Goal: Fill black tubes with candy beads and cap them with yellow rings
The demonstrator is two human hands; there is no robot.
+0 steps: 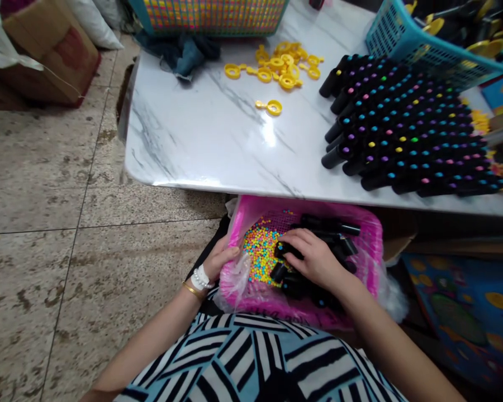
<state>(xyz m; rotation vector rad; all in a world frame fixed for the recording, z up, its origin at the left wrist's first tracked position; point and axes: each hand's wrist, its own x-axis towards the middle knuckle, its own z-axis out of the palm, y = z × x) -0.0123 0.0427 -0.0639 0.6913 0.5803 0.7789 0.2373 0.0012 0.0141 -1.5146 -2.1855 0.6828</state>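
Cardboard box (52, 50) sits at the far left on the floor, a white bag beside it. To its right, at the table's far edge, you have a teal basket (143, 15); yellow and pink contents show through its mesh, too small to identify.

Below the near edge of the marbled table (180, 139), the pink basket (375, 251), lined with clear plastic, is right in front of you. Its left part holds small beads (260, 245) in yellow, blue and pink; its right part holds loose black tubes (347, 228), lying on their sides. Farther right, the light blue basket (436, 56) on the table carries yellow and black pieces, just behind a dense block of standing tubes (402, 123) with coloured tips.

Your left hand (221, 259) grips the pink basket's left rim, thumb over the edge, its other fingers mostly hidden; the forearm slants up from the lower left. Your right hand (312, 254) reaches in from the lower right, palm down, fingers and thumb bent around one black tube (281, 249) above the beads, its blue-tipped end pointing left.
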